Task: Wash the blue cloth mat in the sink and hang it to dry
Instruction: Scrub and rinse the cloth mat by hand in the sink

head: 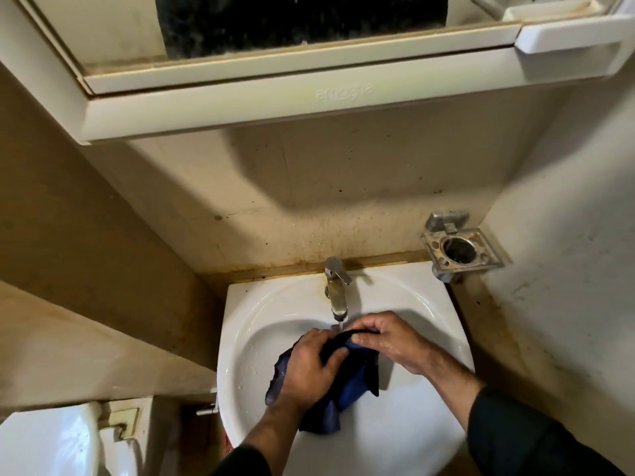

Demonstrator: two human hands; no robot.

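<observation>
The blue cloth mat [347, 389] is bunched up over the white sink [247, 324], just below the spout of the metal tap [337, 297]. A thin stream of water falls from the spout onto the top of the cloth. My left hand [309, 365] grips the cloth's left side with fingers curled over it. My right hand [388, 341] pinches the upper edge from the right. The cloth's lower part hangs down into the basin, partly hidden by my left forearm.
A metal toothbrush holder [462, 247] juts from the wall right of the tap. A white mirror cabinet [275, 108] overhangs above. A toilet cistern [51, 441] sits at the lower left. Walls close in on both sides of the basin.
</observation>
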